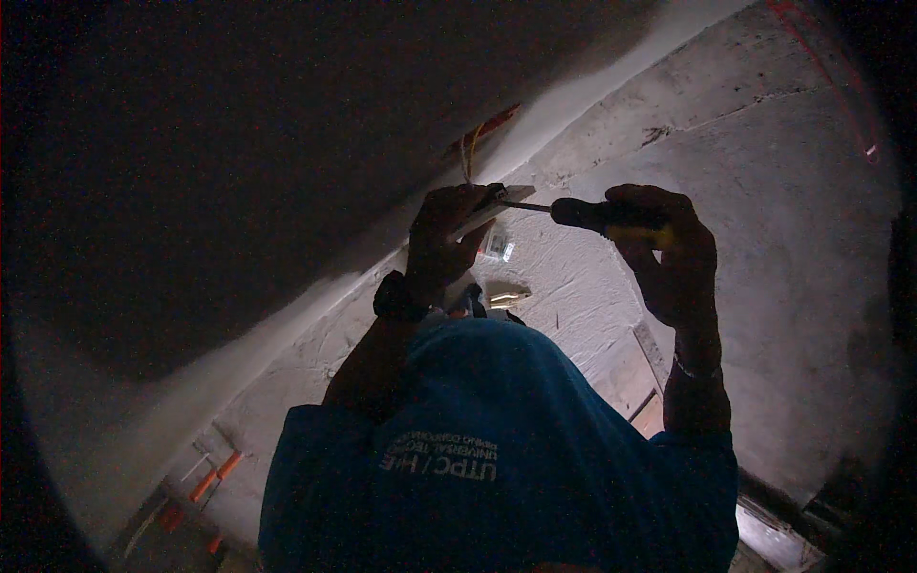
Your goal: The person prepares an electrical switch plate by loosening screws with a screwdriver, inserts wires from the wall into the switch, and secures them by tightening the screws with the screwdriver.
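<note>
Raised in front of the wall, my left hand (441,234) is closed around a thin, pale wall plate (478,225), like that of a switch or socket. Thin wires (469,158) run down toward it from a reddish opening (495,124) in the wall. My right hand (673,250) grips the dark and yellow handle of a screwdriver (581,214). Its shaft points left, and the tip meets a dark part at the back of the plate. Low light hides the finger details and whether the tip sits in a screw.
A dark wall (239,172) slopes along the left, close to my left hand. Below lies a rough grey floor (783,239) with small pale items (508,298) on it. Orange-red objects (218,476) are at the lower left. My blue shirt (516,411) fills the lower middle.
</note>
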